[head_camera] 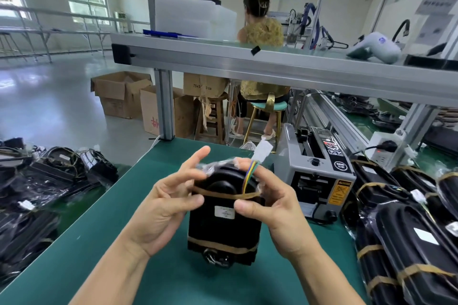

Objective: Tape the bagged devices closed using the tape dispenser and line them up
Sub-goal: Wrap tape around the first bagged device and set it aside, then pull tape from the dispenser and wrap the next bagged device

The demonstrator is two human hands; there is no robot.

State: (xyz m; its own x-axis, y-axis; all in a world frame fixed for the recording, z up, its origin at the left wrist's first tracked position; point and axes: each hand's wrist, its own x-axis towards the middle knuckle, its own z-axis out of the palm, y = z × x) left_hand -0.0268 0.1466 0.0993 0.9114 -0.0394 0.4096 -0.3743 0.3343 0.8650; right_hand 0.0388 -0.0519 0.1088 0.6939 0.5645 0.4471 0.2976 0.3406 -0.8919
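Note:
A black device in a clear bag (223,228) stands on end on the green table (173,280) in front of me. Two brown tape bands cross it, one near its top and one near its bottom. My left hand (166,203) holds its upper left side, thumb on the upper band, fingers spread over the bag's gathered top. My right hand (270,205) grips the upper right side, thumb on the band. Coloured wires with a white connector (264,150) stick out past my right fingers. The grey tape dispenser (319,176) stands just right of the device.
Taped, bagged devices (406,230) lie side by side at the right. A heap of black bagged devices with cables (44,186) lies at the left. A white power strip (386,148) sits behind the dispenser. Beyond the metal shelf (272,67) a person sits on a stool, near cardboard boxes (124,94).

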